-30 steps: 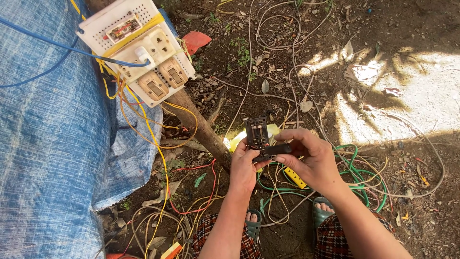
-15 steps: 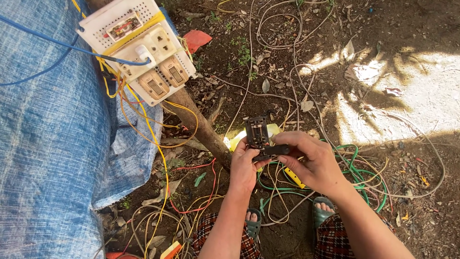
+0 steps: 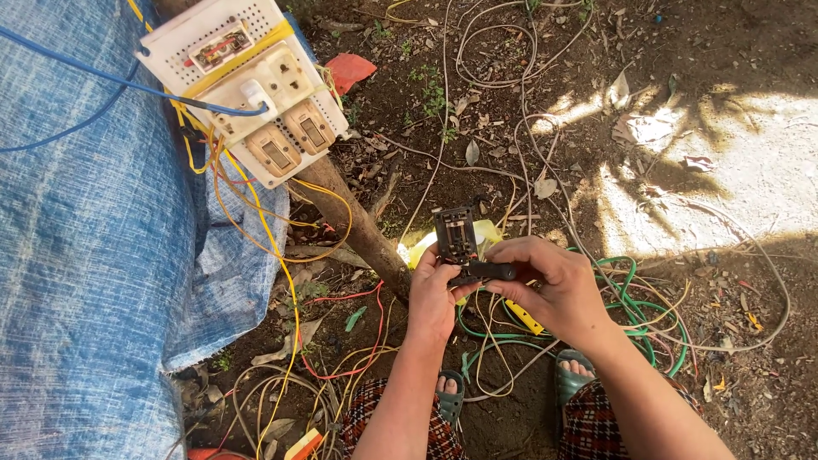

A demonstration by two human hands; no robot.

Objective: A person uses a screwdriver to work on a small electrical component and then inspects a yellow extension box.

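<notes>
Head view, looking down at bare dirt strewn with dry leaves and loose wire. The left hand [image 3: 433, 294] pinches the lower edge of a small dark frame [image 3: 456, 235], a flat rectangular plastic piece with open slots, held upright just above the ground between the person's knees. The right hand [image 3: 554, 285] is curled closed around a black tool [image 3: 490, 271], short and rod-like, whose tip meets the base of the frame; what kind of tool it is cannot be told. Risk, as a judgement: the frame is held only by fingertips, so a hard push from the tool could twist it loose into the tangle of thin yellow, red and green wires [image 3: 635, 311] below, where small parts would be hard to find. To the upper left, a white switchboard [image 3: 256, 89] with beige sockets is fixed to a rough wooden post [image 3: 358, 226], with a blue cable [image 3: 102, 81] plugged in; if it is live, the stray wires trailing from it near the hands could be a shock hazard. A woven blue tarp [image 3: 94, 255] covers the left side.
</notes>
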